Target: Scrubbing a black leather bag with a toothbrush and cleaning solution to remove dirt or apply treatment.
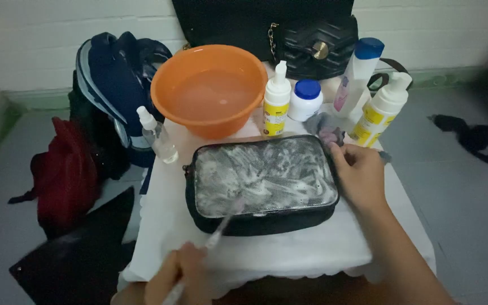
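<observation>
A black pouch point(255, 221) with a clear top lies flat on a white cloth point(165, 226), its top smeared with white foam. My left hand point(176, 277) grips a thin brush point(221, 229) whose head rests on the near edge of the foamy top. My right hand point(360, 172) presses against the pouch's right end, holding it still.
An orange basin point(210, 90) of water stands behind the pouch. Around it are a small spray bottle point(158, 135), two yellow-labelled pump bottles point(277, 101) point(380, 110), a white jar point(306, 99) and a tall blue-capped bottle point(357, 70). Bags lie left and behind.
</observation>
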